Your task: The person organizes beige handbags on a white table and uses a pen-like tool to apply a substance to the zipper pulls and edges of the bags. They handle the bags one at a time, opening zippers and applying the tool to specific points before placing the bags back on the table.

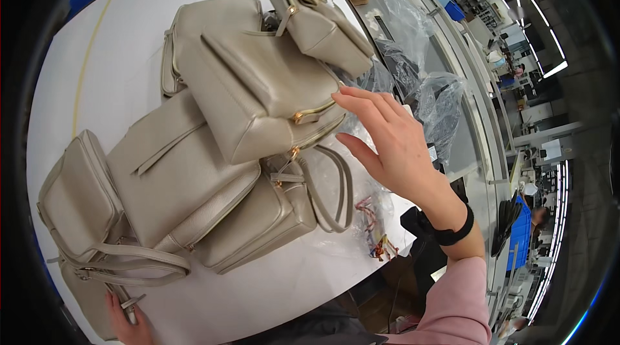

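left hand [131, 325] cut off at bottom of view; fingers at a beige bag [87, 300] by the table's [258, 293] near left corner, grip cannot be told. lower bags [174, 177] partly covered. big upper bag [252, 80]: beige, soft sheen, gold zip pull [298, 116], tilted on the pile toward the table's right edge. right hand [391, 138] raised beside it, thumb and fingers wide apart, perhaps touching its edge.

At least seven beige handbags [184, 177] are lying on one white table [129, 16]; overlap is obscuring the exact count. One left hand [127, 322] plus one right hand [391, 138] are showing, two total. One black wristband [455, 229], one yellow line [92, 51] are also showing.
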Tool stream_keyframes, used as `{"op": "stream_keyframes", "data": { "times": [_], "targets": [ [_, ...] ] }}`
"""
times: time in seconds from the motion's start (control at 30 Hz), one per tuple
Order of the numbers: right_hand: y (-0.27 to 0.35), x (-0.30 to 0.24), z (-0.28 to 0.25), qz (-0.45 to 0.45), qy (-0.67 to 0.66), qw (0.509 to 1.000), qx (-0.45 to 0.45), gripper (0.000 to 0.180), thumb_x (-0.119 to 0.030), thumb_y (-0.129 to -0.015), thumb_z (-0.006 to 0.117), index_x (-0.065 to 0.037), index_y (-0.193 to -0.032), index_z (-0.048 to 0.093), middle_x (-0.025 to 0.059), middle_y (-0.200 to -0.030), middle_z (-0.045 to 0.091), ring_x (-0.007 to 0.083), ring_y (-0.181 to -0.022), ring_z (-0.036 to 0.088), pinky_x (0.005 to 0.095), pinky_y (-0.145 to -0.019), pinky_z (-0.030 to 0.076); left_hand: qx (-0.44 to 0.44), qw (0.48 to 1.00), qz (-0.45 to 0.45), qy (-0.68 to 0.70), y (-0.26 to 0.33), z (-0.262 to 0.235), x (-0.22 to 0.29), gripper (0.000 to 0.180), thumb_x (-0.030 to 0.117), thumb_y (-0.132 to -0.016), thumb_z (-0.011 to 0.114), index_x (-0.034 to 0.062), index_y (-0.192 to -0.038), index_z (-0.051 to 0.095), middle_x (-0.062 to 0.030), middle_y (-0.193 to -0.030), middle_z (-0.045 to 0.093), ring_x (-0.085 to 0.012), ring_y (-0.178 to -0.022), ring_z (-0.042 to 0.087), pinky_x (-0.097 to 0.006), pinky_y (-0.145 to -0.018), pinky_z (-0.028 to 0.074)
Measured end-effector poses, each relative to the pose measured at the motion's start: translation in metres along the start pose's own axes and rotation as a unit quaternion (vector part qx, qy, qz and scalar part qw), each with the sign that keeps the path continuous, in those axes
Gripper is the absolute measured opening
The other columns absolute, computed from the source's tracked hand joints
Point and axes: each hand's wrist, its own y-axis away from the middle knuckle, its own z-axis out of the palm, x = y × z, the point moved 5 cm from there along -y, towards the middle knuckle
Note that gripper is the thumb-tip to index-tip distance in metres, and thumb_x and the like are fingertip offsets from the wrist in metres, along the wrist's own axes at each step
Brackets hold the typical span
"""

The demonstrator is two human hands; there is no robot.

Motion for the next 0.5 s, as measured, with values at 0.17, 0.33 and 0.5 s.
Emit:
{"op": "stream_keyframes", "data": {
  "times": [0.17, 0.33, 0.5],
  "targets": [
    [0.003, -0.019, 0.004, -0.033, -0.027, 0.996, 0.078, 0.037, -0.01, -0.079, 0.069, -0.004, -0.113, 0.056, 0.011, -0.109, 0.062, 0.0293, -0.093, 0.059, 0.0363, -0.074, 0.049, 0.003, 0.999, 0.024, 0.033, 0.007, 0.005, -0.012, 0.055, 0.001, -0.077, 0.06, 0.0024, -0.131, 0.05, -0.0157, -0.139, 0.048, -0.0323, -0.125, 0.048, -0.038, -0.101, 0.039],
    [0.009, -0.046, 0.004, -0.06, -0.035, 0.989, 0.134, 0.032, -0.009, -0.08, 0.068, -0.003, -0.11, 0.058, 0.0106, -0.103, 0.064, 0.029, -0.091, 0.061, 0.0357, -0.073, 0.05, 0.032, 0.997, 0.075, 0.018, 0.002, -0.019, 0.02, 0.045, 0.018, -0.079, 0.066, 0.0033, -0.121, 0.059, -0.016, -0.121, 0.059, -0.0332, -0.105, 0.059, -0.039, -0.087, 0.048],
    [0.021, -0.092, -0.011, -0.078, -0.099, 0.977, 0.174, 0.026, -0.01, -0.081, 0.066, -0.005, -0.105, 0.059, 0.0108, -0.096, 0.062, 0.0297, -0.089, 0.06, 0.0371, -0.07, 0.049, 0.022, 0.993, 0.055, 0.1, 0.013, 0.004, -0.007, 0.059, 0.003, -0.073, 0.06, 0.0005, -0.131, 0.049, -0.0184, -0.137, 0.047, -0.0362, -0.122, 0.048, -0.042, -0.1, 0.038]
  ]
}}
